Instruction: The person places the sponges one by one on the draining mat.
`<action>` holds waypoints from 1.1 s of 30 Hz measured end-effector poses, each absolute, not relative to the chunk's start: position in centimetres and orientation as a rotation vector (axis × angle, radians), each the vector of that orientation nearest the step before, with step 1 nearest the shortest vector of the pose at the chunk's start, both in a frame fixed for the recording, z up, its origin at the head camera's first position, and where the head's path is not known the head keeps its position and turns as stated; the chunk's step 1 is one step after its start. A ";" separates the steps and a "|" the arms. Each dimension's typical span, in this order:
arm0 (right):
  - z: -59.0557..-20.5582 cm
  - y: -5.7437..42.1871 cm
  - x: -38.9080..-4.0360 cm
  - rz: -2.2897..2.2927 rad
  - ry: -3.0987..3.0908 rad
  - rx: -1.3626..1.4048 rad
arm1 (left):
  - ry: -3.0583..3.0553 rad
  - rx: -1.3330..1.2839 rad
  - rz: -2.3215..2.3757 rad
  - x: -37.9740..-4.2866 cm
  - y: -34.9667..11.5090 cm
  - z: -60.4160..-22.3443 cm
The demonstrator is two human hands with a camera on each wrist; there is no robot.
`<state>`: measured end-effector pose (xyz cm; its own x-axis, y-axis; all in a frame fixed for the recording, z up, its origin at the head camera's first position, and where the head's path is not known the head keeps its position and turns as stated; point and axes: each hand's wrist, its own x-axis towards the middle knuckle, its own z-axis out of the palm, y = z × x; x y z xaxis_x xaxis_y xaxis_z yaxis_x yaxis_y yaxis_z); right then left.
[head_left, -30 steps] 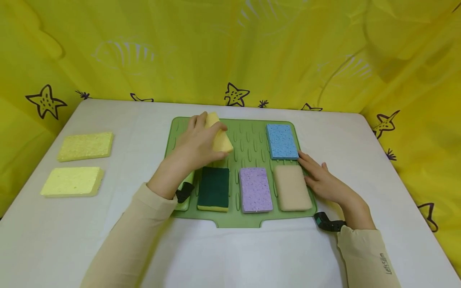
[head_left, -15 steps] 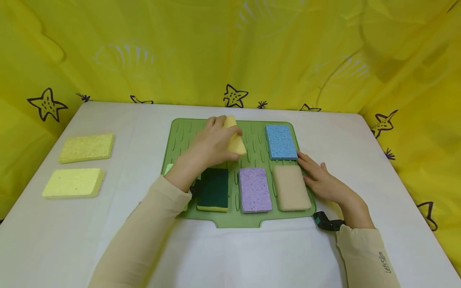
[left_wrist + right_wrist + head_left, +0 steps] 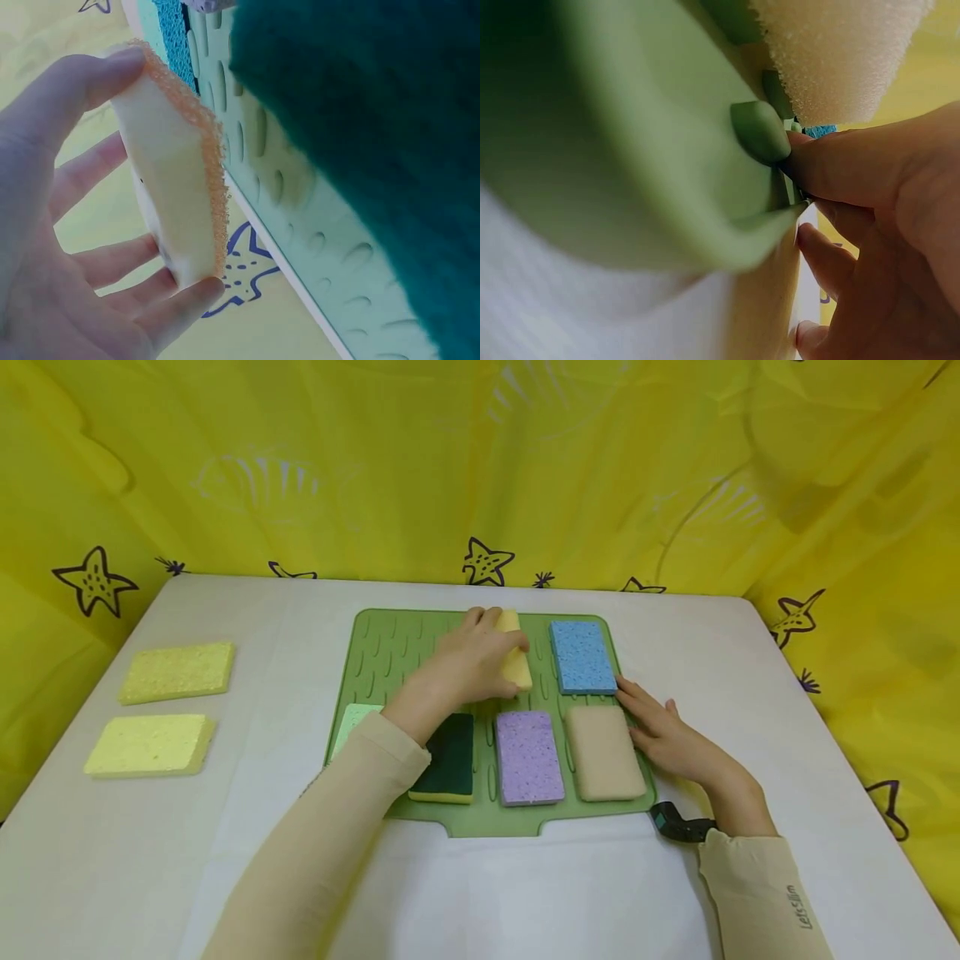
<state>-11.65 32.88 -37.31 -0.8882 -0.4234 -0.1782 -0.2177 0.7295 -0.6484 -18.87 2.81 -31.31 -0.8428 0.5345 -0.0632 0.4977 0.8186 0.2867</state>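
My left hand grips a pale yellow sponge over the back middle of a green silicone drying mat. In the left wrist view, this sponge has a porous orange layer along one side, with thumb and fingers around its edges. My right hand rests at the mat's right edge, its fingers extended. In the right wrist view, the thumb lies over the mat's raised rim, with other fingertips on the white surface. Nearby on the mat are a blue sponge and a beige sponge.
Along the mat's front half lie a purple sponge, a dark green scouring sponge and a light green sponge, partly hidden by my left arm. Two yellow sponges lie left on the white table. A yellow curtain hangs behind.
My left hand has carried the pale yellow sponge rightward across the mat, closer to the blue sponge. The forearm now covers part of the dark green sponge. My right hand stays in place.
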 end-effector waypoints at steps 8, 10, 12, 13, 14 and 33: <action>-37.2 32.9 -11.6 -0.924 2.612 -0.493 | 2.810 0.802 0.361 -19.4 4.7 -31.6; -37.1 32.9 -11.6 -0.930 2.609 -0.493 | 2.792 0.792 0.365 -19.5 5.0 -31.7; -37.1 32.9 -11.6 -0.934 2.608 -0.497 | 2.778 0.783 0.365 -19.6 5.2 -31.9; -37.1 32.8 -11.6 -0.934 2.608 -0.498 | 2.770 0.781 0.368 -19.7 5.2 -32.0; -37.1 32.8 -11.6 -0.935 2.607 -0.499 | 2.762 0.779 0.368 -19.7 5.3 -32.0; -37.3 32.8 -11.5 -0.932 2.623 -0.513 | 2.650 0.769 0.285 -19.7 6.0 -32.6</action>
<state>-11.48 32.79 -37.32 -0.8878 -0.4286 -0.1675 -0.2269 0.7244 -0.6510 -19.68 6.01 -32.57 -0.7847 0.5489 -0.2879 0.4753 0.8310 0.2890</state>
